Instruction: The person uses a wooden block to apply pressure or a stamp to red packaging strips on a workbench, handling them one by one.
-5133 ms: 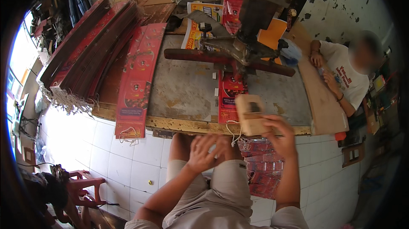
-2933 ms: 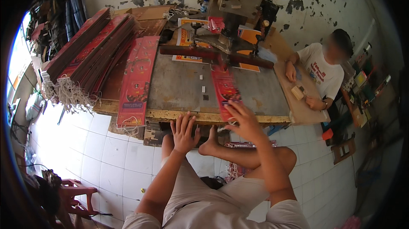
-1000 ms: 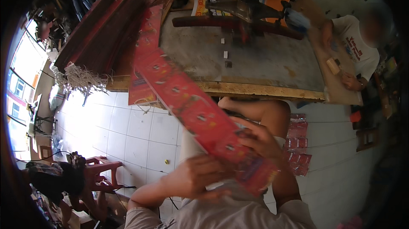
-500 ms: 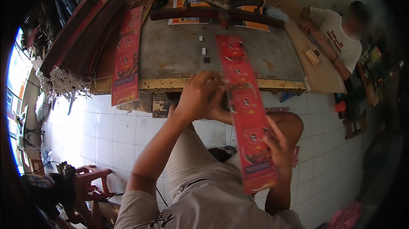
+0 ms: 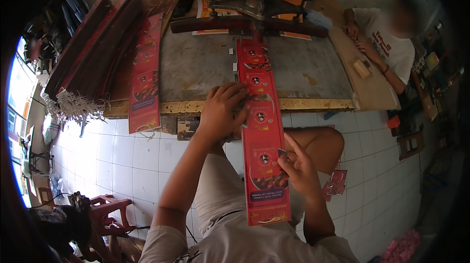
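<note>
A long red printed strip (image 5: 264,138) runs from the table's metal top (image 5: 196,67) out over my lap. Its far end lies by the dark clamp bar of a press (image 5: 210,24), and its left edge is beside small white blocks (image 5: 235,67). My right hand (image 5: 297,167) pinches the strip's right edge near its lower part, with the index finger stretched out. At the table's front edge, my left hand (image 5: 224,109) rests with fingers apart, their tips against the strip's left edge.
Another red strip (image 5: 145,87) overhangs the table at left, beside a stack of folded dark-red strips (image 5: 93,43) with frayed ends. A co-worker (image 5: 387,43) sits at right near a small wooden block (image 5: 361,67). A red stool (image 5: 110,211) stands at lower left. Red packets (image 5: 335,184) lie on the floor.
The strip has swung left and straightened, and its far end has come up to the press. My left hand has flattened out beside it; my right hand has shifted left with the strip.
</note>
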`<action>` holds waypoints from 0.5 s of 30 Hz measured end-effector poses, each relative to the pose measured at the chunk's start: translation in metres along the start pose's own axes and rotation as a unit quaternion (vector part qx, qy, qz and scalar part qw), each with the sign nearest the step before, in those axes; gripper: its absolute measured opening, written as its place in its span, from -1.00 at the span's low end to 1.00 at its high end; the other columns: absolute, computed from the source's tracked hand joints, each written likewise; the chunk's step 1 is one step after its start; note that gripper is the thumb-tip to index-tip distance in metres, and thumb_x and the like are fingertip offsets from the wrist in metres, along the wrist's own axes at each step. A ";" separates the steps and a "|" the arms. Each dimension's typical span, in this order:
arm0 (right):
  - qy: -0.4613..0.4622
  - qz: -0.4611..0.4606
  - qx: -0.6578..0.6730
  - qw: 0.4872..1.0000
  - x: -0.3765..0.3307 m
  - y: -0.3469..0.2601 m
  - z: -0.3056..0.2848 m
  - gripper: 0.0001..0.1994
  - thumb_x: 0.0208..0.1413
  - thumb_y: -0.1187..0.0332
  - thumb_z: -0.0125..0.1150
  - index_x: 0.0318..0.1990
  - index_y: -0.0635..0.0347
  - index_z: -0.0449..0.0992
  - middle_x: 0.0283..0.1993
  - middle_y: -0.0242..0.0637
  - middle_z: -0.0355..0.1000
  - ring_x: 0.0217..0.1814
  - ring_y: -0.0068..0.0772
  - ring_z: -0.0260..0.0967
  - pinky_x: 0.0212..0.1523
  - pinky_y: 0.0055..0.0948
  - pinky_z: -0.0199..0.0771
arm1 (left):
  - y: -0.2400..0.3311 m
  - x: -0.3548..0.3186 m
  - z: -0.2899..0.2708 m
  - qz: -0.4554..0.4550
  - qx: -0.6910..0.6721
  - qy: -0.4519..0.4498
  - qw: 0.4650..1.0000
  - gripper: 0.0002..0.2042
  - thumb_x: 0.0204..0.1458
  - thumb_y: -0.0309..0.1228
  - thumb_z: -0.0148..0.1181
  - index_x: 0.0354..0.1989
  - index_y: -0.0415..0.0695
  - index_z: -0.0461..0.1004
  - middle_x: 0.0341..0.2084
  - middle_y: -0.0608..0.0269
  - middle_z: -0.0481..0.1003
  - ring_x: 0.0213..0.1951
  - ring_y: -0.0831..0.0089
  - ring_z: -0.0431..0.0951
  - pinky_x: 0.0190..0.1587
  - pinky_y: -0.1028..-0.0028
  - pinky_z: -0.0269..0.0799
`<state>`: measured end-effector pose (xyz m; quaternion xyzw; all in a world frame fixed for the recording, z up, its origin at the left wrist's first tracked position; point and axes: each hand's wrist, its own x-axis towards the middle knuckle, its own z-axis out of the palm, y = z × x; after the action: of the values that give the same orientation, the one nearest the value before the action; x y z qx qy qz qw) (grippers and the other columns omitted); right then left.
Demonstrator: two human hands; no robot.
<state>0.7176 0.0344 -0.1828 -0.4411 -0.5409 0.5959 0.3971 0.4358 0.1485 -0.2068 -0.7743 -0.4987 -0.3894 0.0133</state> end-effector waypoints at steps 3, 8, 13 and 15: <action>0.060 0.029 -0.306 0.950 0.019 -0.022 -0.016 -0.37 0.41 0.32 0.41 0.56 0.20 0.38 0.07 -0.21 0.64 0.08 -0.43 0.56 0.11 -0.38 0.59 | -0.001 -0.001 0.000 -0.002 0.004 -0.011 1.000 -0.59 0.14 -0.29 0.37 0.17 -0.10 0.68 0.29 0.19 0.62 0.36 0.14 0.53 0.42 0.03 0.36; 0.048 -0.313 -0.474 0.822 0.118 -0.029 -0.032 -0.40 0.33 0.16 0.47 0.46 0.11 0.50 0.51 -0.05 0.40 0.58 0.08 0.29 0.55 0.16 0.24 | 0.004 0.004 -0.002 -0.009 -0.009 -0.005 1.000 -0.57 0.09 -0.32 0.36 0.16 -0.13 0.68 0.28 0.19 0.63 0.35 0.13 0.54 0.43 0.01 0.35; -0.005 -0.310 -0.495 0.812 0.165 -0.012 -0.034 -0.39 0.34 0.09 0.43 0.46 0.11 0.50 0.62 -0.05 0.31 0.71 0.08 0.16 0.67 0.22 0.08 | 0.003 0.004 -0.004 -0.012 0.004 -0.011 1.000 -0.58 0.11 -0.31 0.38 0.17 -0.09 0.67 0.30 0.23 0.63 0.35 0.13 0.54 0.43 0.02 0.36; -0.010 -0.300 -0.497 0.814 0.166 -0.010 -0.033 -0.38 0.34 0.06 0.43 0.46 0.10 0.50 0.63 -0.05 0.30 0.72 0.07 0.16 0.68 0.22 0.08 | 0.003 0.004 -0.004 -0.016 0.007 -0.016 1.000 -0.59 0.13 -0.31 0.38 0.17 -0.08 0.67 0.30 0.25 0.63 0.36 0.13 0.55 0.42 0.02 0.37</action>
<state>0.7000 0.2031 -0.1900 -0.3886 -0.8727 0.1015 0.2777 0.4362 0.1483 -0.2010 -0.7720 -0.5142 -0.3736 0.0047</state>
